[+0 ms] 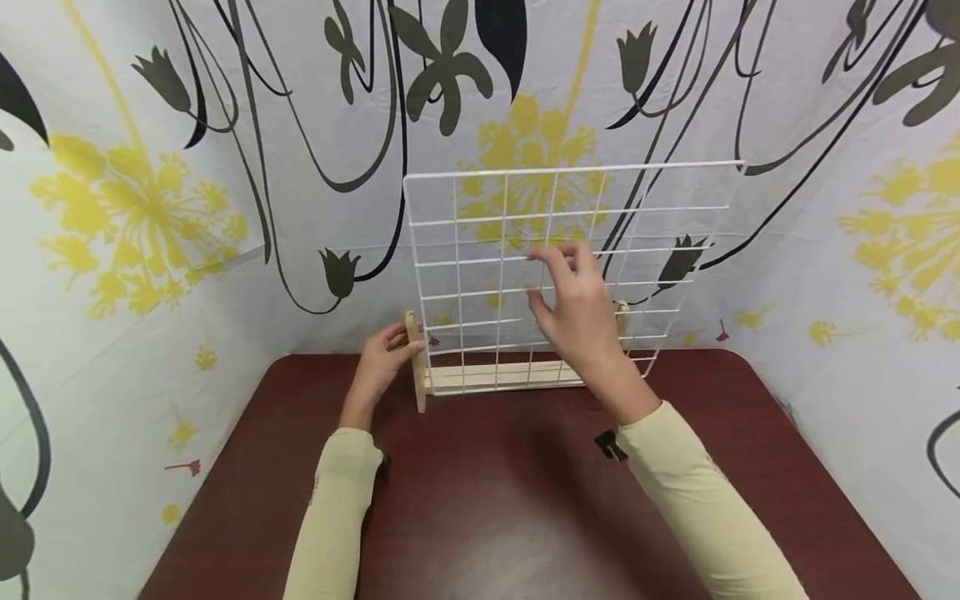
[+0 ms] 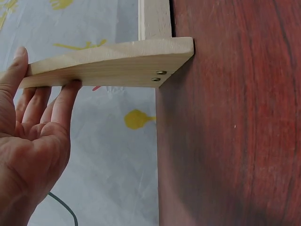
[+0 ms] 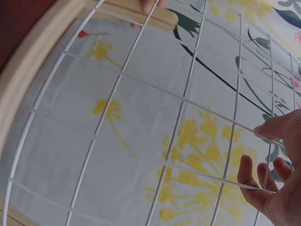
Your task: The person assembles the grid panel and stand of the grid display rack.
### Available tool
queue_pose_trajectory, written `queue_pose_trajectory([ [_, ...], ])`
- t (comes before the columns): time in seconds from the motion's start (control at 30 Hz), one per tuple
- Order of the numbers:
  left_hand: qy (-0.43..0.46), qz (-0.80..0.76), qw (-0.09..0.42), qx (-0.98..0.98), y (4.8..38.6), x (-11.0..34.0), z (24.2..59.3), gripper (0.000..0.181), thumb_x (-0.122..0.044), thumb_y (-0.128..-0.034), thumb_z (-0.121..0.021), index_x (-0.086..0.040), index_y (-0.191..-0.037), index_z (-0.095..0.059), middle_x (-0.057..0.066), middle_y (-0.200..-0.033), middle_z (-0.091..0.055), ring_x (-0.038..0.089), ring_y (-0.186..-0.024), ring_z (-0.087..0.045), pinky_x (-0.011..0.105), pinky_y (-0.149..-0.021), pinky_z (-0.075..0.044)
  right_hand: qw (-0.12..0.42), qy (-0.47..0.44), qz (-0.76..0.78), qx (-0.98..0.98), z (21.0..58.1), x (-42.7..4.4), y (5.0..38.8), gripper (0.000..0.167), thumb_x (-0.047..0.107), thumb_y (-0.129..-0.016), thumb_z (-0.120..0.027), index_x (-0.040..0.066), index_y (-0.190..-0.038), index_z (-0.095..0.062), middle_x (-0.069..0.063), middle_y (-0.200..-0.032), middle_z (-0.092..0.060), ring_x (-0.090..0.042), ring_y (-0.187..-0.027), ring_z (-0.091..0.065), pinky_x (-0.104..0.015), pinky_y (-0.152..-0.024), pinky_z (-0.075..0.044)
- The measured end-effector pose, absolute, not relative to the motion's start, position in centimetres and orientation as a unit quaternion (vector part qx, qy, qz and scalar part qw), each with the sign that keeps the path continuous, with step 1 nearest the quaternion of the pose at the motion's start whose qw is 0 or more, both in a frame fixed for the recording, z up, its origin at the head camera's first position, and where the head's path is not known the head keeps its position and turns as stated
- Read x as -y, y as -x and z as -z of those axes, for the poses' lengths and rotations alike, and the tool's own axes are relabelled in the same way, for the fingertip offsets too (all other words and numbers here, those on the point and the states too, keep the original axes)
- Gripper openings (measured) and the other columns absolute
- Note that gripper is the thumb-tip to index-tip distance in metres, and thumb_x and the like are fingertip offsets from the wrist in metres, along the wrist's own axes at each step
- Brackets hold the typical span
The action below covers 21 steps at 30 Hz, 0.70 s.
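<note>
A white wire grid panel (image 1: 480, 262) stands tilted on a light wooden frame (image 1: 491, 377) at the back of the table. The frame has an upright wooden side piece (image 2: 122, 63) at its left end, with two screw heads near its lower corner. Thumb and fingers of my left hand (image 1: 384, 360) pinch that side piece near its free end. On the grid, my right hand (image 1: 581, 312) grips the wires around the middle, its fingers bent about them in the right wrist view. Behind my right hand, the right wooden side piece (image 1: 622, 318) is partly hidden.
The dark red-brown table (image 1: 480, 500) has rounded far corners. Right behind it hangs a white cloth (image 1: 322, 208) printed with yellow flowers and dark stems, and more of it closes in both sides. Dark straps show at both wrists.
</note>
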<state>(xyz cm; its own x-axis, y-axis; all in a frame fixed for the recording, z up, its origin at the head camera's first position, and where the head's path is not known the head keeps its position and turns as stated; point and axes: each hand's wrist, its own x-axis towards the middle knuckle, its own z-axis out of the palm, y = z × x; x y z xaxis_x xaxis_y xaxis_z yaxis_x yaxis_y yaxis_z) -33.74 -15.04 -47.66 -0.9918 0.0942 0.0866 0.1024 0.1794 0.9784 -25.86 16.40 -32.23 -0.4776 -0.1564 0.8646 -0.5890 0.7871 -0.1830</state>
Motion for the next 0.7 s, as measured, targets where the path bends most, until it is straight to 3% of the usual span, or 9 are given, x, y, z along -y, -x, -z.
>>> queue_pose_trajectory([
  [0.4,0.068,0.638,0.009,0.767,34.1,14.4,47.7,0.059,-0.025,-0.0966,-0.08,-0.013,-0.15,-0.059,0.019,-0.152,-0.061,0.034,-0.143,-0.058,0.055,-0.116,-0.049,0.509,-0.25,-0.205,0.798,26.1,-15.6,28.2,0.048,0.004,-0.09,-0.081,0.009,-0.131,-0.057,-0.025,-0.115,-0.053,-0.042,-0.094,-0.06,-0.054,-0.079,-0.054],
  [0.7,0.055,0.644,0.012,0.763,33.7,14.6,47.8,0.05,-0.025,-0.0969,-0.08,-0.017,-0.144,-0.065,0.016,-0.147,-0.066,0.03,-0.141,-0.061,0.056,-0.114,-0.05,0.516,-0.249,-0.209,0.793,24.4,-13.8,29.9,0.046,0.004,-0.091,-0.08,0.012,-0.131,-0.058,-0.024,-0.117,-0.054,-0.043,-0.097,-0.06,-0.053,-0.084,-0.054],
])
